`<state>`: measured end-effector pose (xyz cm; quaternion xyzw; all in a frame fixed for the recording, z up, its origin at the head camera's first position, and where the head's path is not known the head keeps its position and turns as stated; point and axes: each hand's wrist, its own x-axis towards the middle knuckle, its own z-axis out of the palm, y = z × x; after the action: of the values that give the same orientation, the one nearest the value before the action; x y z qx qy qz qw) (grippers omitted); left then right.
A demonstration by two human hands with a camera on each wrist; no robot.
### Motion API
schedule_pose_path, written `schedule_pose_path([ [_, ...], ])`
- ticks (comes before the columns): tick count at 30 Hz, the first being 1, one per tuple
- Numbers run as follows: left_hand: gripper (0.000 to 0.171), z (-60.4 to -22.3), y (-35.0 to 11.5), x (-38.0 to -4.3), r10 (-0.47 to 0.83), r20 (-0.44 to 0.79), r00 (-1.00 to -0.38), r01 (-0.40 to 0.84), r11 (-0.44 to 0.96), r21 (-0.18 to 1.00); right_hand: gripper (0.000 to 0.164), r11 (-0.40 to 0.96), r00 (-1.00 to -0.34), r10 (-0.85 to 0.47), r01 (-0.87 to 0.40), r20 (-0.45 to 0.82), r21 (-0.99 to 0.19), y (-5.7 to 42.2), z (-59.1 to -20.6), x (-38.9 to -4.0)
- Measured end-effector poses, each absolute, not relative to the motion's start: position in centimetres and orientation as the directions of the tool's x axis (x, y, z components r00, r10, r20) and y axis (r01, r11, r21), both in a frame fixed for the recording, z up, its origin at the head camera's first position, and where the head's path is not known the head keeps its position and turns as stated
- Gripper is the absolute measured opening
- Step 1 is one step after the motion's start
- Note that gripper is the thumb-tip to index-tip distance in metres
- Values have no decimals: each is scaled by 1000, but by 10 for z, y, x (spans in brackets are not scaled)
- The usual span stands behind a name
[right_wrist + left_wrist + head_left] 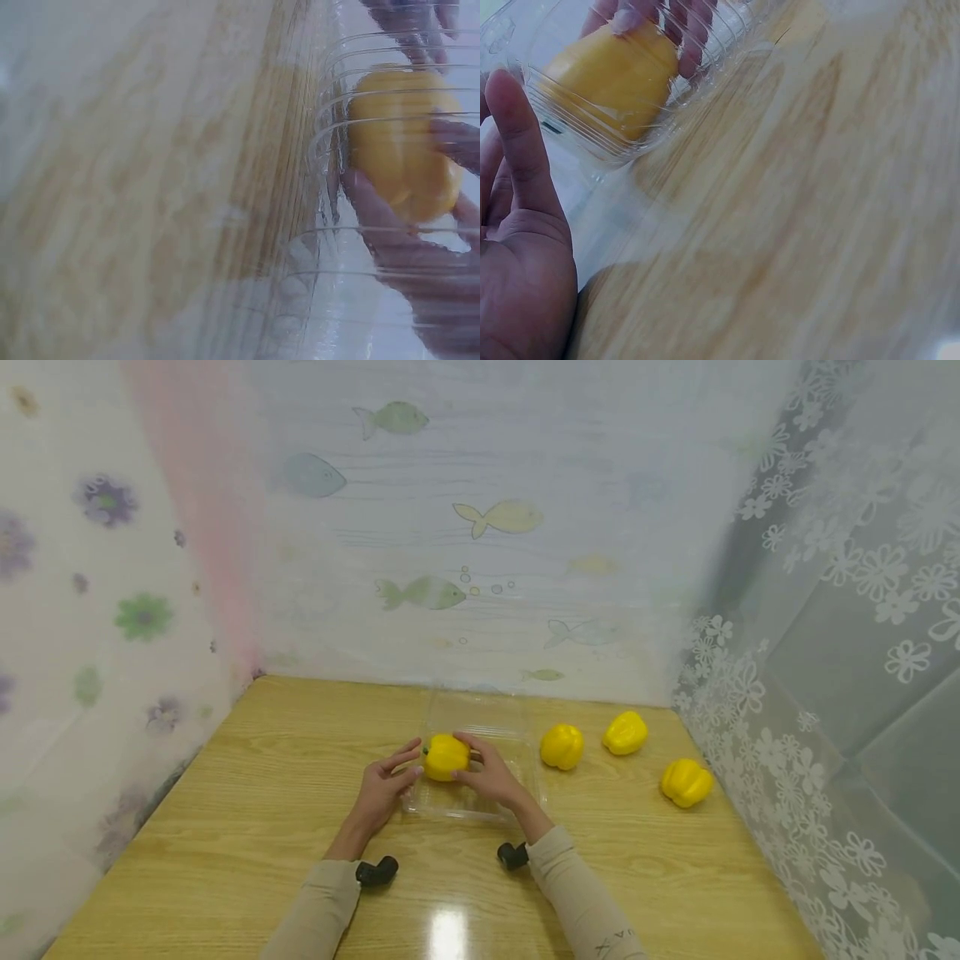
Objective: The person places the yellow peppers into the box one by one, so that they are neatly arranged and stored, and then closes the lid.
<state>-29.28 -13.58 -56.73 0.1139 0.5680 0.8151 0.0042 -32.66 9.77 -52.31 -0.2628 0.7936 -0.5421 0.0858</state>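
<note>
A yellow bell pepper (445,758) with a green stem is in the left part of a clear plastic container (480,814), whose lid (480,712) stands raised at the back. My right hand (491,772) holds the pepper from its right, thumb and fingers around it. In the right wrist view the pepper (401,142) and right hand (420,277) show through the ribbed plastic wall. My left hand (381,789) is beside the container's left side, fingers extended; in the left wrist view its thumb (525,142) stands straight next to the wall. Whether it touches is unclear.
To the container's right on the wooden table (247,802) lie three more yellow bell peppers: one near (562,747), one farther back (625,732), one toward the right edge (686,782). Patterned curtains (480,560) enclose the back and both sides.
</note>
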Motion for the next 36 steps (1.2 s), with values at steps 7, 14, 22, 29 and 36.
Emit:
schedule_pose_path([
  [7,48,-565,-135,-293,133,180,-975,124,-350,929,66,288,-848,-502,-349,170,-892,97,-518,-323],
  [14,48,-565,-135,-294,130,184,-974,128,-352,927,64,300,-859,-480,-349,175,-888,98,-520,-324],
  [22,48,-565,-135,-294,130,201,-971,143,-358,923,60,323,-866,-461,-367,194,-872,97,-517,-325],
  [29,48,-564,-135,-294,133,204,-970,143,-364,920,55,344,-868,-448,-389,215,-854,98,-516,-325],
  [36,48,-566,-135,-293,126,210,-970,150,-369,917,51,357,-891,-415,-344,183,-868,101,-513,-323],
])
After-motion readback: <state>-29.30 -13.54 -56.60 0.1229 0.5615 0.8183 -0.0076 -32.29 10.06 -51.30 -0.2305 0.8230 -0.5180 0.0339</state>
